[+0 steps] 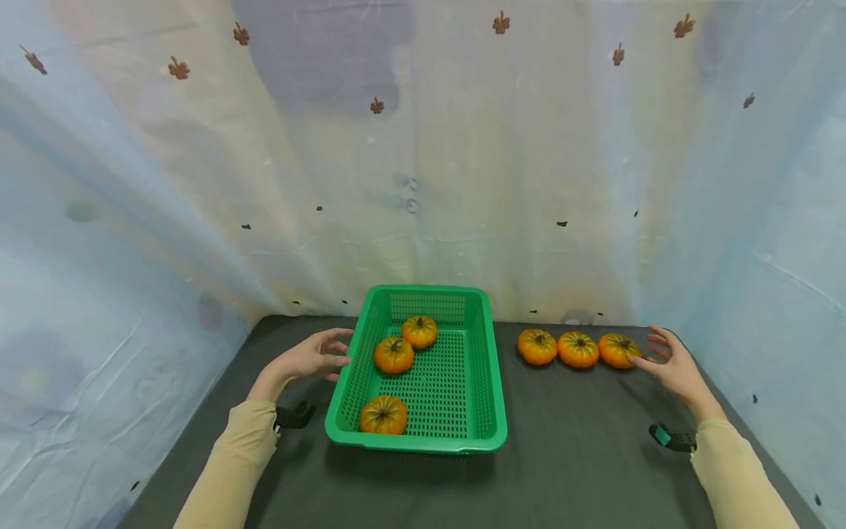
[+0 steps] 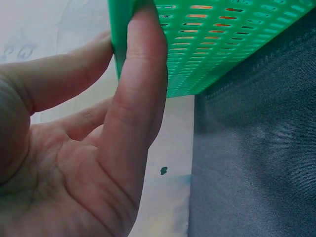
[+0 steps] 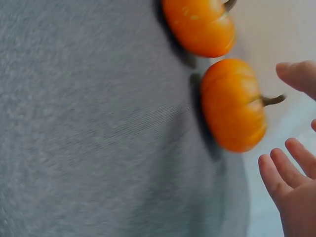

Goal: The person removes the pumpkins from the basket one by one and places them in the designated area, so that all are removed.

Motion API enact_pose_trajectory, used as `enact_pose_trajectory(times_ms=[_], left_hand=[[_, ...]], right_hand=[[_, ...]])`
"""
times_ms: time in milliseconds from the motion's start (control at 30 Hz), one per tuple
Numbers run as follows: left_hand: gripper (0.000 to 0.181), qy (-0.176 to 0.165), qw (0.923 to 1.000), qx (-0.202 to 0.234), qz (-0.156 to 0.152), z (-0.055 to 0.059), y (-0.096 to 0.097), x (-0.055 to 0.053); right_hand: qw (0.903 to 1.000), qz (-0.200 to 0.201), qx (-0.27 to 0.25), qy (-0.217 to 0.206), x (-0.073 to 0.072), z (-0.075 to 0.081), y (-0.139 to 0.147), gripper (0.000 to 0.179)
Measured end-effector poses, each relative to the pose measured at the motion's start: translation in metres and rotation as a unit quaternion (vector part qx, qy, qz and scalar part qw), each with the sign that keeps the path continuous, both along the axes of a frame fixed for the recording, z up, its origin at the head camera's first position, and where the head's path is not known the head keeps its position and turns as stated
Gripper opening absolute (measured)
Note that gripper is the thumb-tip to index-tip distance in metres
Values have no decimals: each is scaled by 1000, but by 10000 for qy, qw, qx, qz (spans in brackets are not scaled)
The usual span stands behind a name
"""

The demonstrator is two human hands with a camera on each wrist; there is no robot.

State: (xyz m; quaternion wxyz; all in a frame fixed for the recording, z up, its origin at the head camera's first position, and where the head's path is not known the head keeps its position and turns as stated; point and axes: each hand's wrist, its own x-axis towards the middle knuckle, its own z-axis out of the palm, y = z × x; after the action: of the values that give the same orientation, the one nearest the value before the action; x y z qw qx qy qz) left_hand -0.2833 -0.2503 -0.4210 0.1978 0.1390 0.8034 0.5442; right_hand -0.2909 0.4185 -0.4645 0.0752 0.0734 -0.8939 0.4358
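Green basket [image 1: 416, 443], orange pumpkins [image 1: 578, 351] with yellowish streaks, dark grey tabletop [image 1: 562, 455], pale curtain [image 1: 463, 162] with brown leaf-like motifs [image 1: 501, 23].

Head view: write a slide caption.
Left hand beside a green basket of three pumpkins, right hand beside a row of three more.

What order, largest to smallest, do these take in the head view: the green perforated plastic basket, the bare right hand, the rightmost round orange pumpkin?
1. Green perforated plastic basket, clearly largest
2. Bare right hand
3. Rightmost round orange pumpkin
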Motion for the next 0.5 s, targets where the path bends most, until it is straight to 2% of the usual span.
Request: enact_pose_trajectory(times_ms=[233,500], left_hand=[[70,5,10000,-8,-33,1,0,0],[72,7,10000,-28,11,1,0,-1]], right_hand=[[9995,186,-86,221,2,29,-14,87],[9955,609,-269,678,-2,51,-39,84]])
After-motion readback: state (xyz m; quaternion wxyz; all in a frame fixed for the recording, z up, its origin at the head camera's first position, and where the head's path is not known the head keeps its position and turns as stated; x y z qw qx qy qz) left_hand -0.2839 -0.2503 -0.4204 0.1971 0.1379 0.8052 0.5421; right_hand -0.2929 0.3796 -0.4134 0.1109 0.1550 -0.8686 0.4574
